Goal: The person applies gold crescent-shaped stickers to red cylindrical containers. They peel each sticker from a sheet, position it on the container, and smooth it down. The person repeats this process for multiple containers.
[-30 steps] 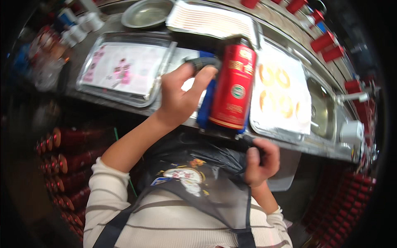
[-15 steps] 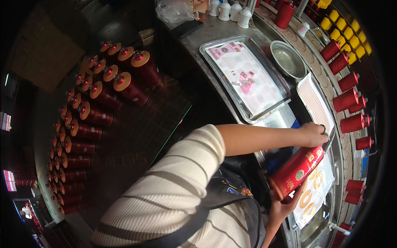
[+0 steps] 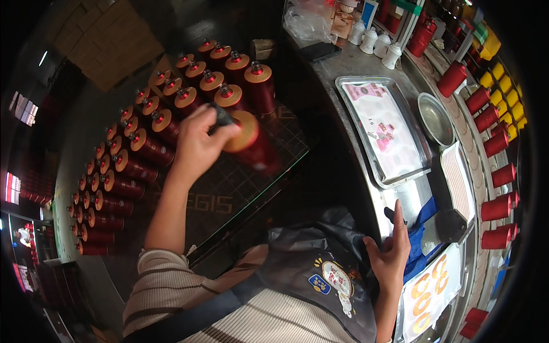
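Note:
My left hand (image 3: 200,140) is closed round the dark neck of a red bottle (image 3: 260,153) with a gold shoulder. The bottle is tilted, slightly blurred, and over the front right part of the rows of similar red bottles (image 3: 134,166). At the bench edge my right hand (image 3: 390,257) holds nothing, its index finger stretched out and thumb apart. Beside it lie a blue cloth (image 3: 418,260) and a flat dark tool (image 3: 452,226). Just below these is a white sheet (image 3: 409,326) with several gold ring-shaped stickers (image 3: 421,304).
A metal tray (image 3: 378,182) on the bench holds printed pink-and-white sheets. Right of it are a metal bowl (image 3: 436,120) and a striped stack of strips (image 3: 457,180). Red bottles (image 3: 496,207) stand along a curved conveyor. Small white bottles (image 3: 392,56) line the back.
The red bottle has gone from the bench on the right to the bottle rows on the left, carried in my left hand. My right hand has let go of it. The view has shifted left.

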The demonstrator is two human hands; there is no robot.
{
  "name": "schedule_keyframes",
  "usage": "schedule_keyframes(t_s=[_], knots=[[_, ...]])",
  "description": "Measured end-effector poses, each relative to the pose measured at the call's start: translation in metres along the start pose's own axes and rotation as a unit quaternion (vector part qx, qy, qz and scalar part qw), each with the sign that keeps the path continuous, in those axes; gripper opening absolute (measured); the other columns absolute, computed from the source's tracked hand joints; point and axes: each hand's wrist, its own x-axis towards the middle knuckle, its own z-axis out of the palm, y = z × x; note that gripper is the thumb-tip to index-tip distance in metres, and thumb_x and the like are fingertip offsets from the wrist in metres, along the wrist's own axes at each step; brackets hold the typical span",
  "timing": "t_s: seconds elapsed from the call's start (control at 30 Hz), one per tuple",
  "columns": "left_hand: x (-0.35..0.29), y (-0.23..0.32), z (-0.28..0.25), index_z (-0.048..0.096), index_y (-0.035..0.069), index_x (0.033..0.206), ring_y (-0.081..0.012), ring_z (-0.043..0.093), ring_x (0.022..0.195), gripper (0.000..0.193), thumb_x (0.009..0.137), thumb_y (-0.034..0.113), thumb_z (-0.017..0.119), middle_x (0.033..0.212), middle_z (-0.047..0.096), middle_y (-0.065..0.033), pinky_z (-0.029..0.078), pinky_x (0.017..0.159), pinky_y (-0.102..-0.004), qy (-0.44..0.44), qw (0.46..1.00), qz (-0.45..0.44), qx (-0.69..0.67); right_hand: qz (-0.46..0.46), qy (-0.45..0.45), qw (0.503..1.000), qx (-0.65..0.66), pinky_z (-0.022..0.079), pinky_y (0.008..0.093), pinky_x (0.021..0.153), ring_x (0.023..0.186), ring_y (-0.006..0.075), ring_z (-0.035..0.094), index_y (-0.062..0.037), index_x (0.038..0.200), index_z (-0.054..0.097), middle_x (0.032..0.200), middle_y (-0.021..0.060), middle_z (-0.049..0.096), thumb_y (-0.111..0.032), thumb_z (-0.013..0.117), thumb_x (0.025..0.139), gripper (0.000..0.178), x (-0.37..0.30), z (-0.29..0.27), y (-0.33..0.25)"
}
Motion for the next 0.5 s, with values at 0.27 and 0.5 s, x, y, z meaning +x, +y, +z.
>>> schedule_keyframes(t_s=[0.27, 0.5], knots=[[-0.007, -0.169, -0.01, 0.058, -0.001, 0.086, -0.0394, 0.061, 0.077, 0.028, 0.081, 0.018, 0.078, 0.086, 0.061, -0.0199, 0.047, 0.069, -0.0447, 0.073, 0.97, -0.132, 0.19, 0.065, 0.066, 0.995, 0.032, 0.036, 0.0227, 0.051, 0.057, 0.0083, 0.041, -0.0105, 0.153, 0.043, 0.114, 0.0116, 0.064, 0.005, 0.074, 0.071, 0.089, -0.016, -0.008, 0.016], [0.004, -0.185, -0.005, 0.066, -0.001, 0.102, -0.0389, 0.065, 0.083, 0.04, 0.086, 0.034, 0.076, 0.089, 0.067, -0.0213, 0.051, 0.076, -0.0445, 0.073, 0.971, -0.052, 0.222, 0.136, 0.122, 0.977, 0.11, 0.038, 0.0209, 0.053, 0.06, 0.0043, 0.039, -0.0058, 0.15, 0.045, 0.111, 0.0035, 0.064, 0.002, 0.076, 0.075, 0.082, -0.031, -0.023, 0.024]])
